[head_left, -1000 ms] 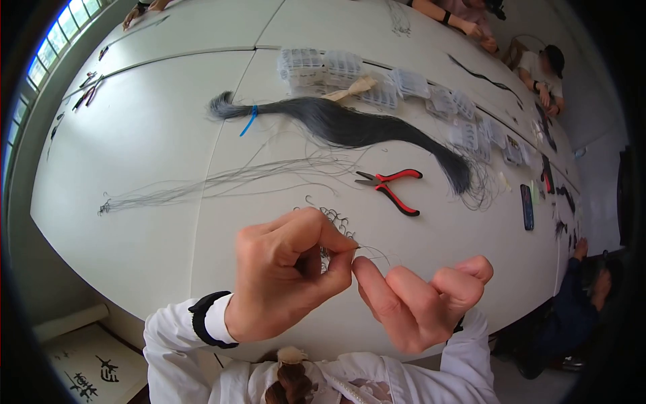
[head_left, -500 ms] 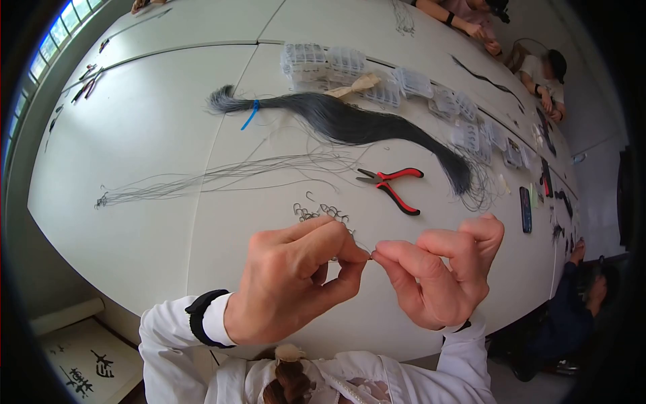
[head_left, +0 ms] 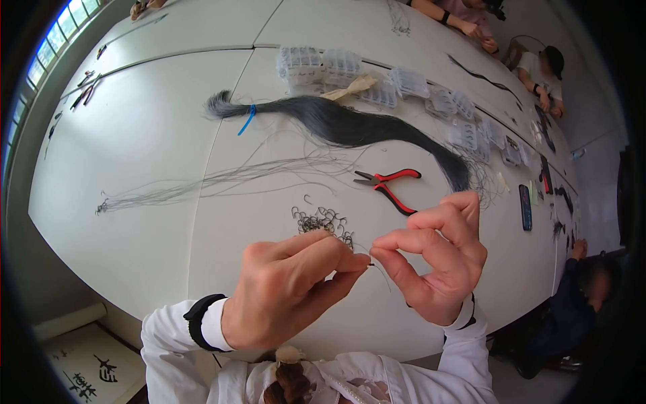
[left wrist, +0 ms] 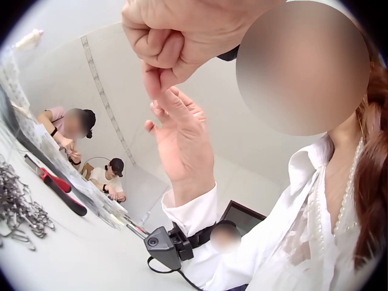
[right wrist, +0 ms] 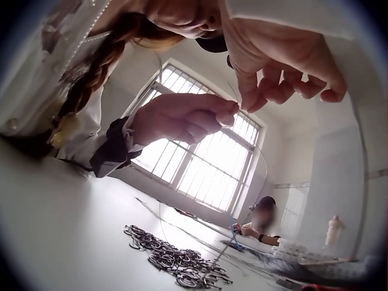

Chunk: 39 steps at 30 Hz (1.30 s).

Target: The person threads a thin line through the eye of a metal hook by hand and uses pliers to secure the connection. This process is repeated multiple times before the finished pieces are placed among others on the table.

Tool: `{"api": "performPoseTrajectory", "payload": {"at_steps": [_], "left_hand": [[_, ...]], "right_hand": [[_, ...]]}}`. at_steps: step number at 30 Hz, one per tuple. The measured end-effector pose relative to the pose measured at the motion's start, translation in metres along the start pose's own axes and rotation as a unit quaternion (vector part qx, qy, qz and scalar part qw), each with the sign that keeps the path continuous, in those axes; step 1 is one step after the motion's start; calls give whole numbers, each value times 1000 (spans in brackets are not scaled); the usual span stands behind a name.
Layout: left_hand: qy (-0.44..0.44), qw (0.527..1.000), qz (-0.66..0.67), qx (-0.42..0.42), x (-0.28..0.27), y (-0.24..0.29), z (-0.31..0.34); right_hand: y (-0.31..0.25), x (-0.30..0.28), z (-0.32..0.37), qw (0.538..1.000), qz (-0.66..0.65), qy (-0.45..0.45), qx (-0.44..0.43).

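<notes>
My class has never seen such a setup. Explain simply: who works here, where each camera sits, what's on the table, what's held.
There is no machine: a person works with bare hands. The downward view comes from the head, the other two from the left and right wrists. On the table lie hooks, red-and-black pliers, a dark bundle of strands with a blue tie, and clear boxes. The left hand pinches a thin line; the right hand seems to pinch it too.

Pliers [head_left: 387, 182] handles: red and black. Fish hooks [head_left: 321, 219]: dark grey. Strand bundle [head_left: 343, 126]: dark blue-grey; tie [head_left: 247, 121]: bright blue. Tabletop [head_left: 128, 249]: white. Sleeve [head_left: 166, 340]: white. Wristband [head_left: 195, 324]: black. Paper sheet [head_left: 77, 345]: off-white, black brush-character pattern.
</notes>
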<state>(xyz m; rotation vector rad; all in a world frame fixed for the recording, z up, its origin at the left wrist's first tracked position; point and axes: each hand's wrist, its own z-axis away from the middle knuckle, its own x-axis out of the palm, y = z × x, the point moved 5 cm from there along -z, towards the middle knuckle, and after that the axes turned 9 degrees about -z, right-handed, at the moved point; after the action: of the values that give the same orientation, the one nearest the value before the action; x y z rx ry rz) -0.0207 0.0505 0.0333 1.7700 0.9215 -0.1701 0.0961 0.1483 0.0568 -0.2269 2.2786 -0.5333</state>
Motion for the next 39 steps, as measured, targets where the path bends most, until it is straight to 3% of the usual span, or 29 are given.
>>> {"api": "performPoseTrajectory", "payload": {"at_steps": [6,12,14,15,17,18,20,24,30,32,33,35,39], "left_hand": [[12,999,-25,24,-4,3,1],[-21,1000,0,-10,-4,1,0],[-20,999,22,-23,-3,-1,1],[-19,998,45,-37,-2,-3,1],[-24,997,56,-45,0,-7,1],[-30,996,67,-52,1,-9,1],[-46,992,89,-72,2,-9,1],[-71,983,131,-108,6,-14,4],[-78,967,189,-155,7,-17,5],[-71,966,191,-158,7,-18,5],[-64,966,193,-161,7,-18,5],[-48,974,169,-144,5,-16,3],[-18,989,108,-102,2,-12,2]], "right_hand": [[7,3,-1,995,-78,-29,47],[25,19,5,933,-289,-127,173],[32,33,15,837,-446,-156,278],[32,35,14,837,-446,-155,278],[31,44,19,745,-538,-186,347],[32,44,19,745,-538,-186,347],[33,47,21,702,-570,-182,386],[33,46,21,691,-579,-178,394],[36,48,22,733,-541,-218,351],[40,45,20,781,-496,-174,337],[39,43,18,781,-496,-174,337],[39,29,8,822,-461,-73,325],[31,21,7,862,-425,-119,249]]}}
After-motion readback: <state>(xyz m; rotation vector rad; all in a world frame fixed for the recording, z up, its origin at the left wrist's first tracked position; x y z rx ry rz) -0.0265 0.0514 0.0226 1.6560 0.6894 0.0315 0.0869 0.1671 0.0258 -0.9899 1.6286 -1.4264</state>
